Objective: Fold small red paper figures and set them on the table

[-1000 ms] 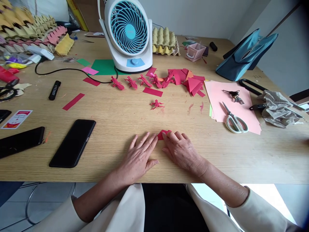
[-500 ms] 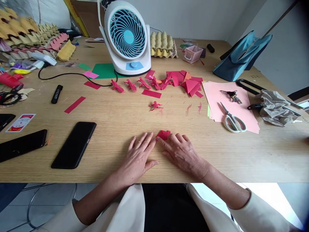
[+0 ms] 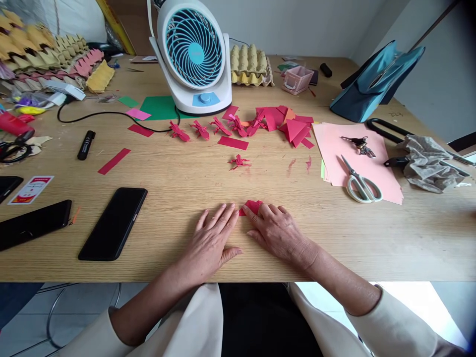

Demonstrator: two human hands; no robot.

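A small folded piece of red paper (image 3: 254, 204) lies flat on the wooden table (image 3: 178, 218) near its front edge. My left hand (image 3: 211, 243) rests palm down with fingers spread, its fingertips at the paper's left end. From the right, my right hand (image 3: 277, 230) presses the paper with an extended index finger, its other fingers bent at the paper's right side and hiding part of it. Beyond it sits a small red folded figure (image 3: 238, 161). Several similar figures form a row farther back, beside a heap of red paper (image 3: 293, 130).
A white fan (image 3: 201, 59) stands at the back. Left are phones (image 3: 113, 223) and a black marker (image 3: 86, 145). Right are scissors (image 3: 362, 186) and keys on pink sheets (image 3: 334, 148), crumpled grey material (image 3: 427, 163) and a blue bag (image 3: 368, 89).
My right index finger has shifted slightly up and right onto the red paper, and more of the paper's left end shows. My left hand has barely moved.
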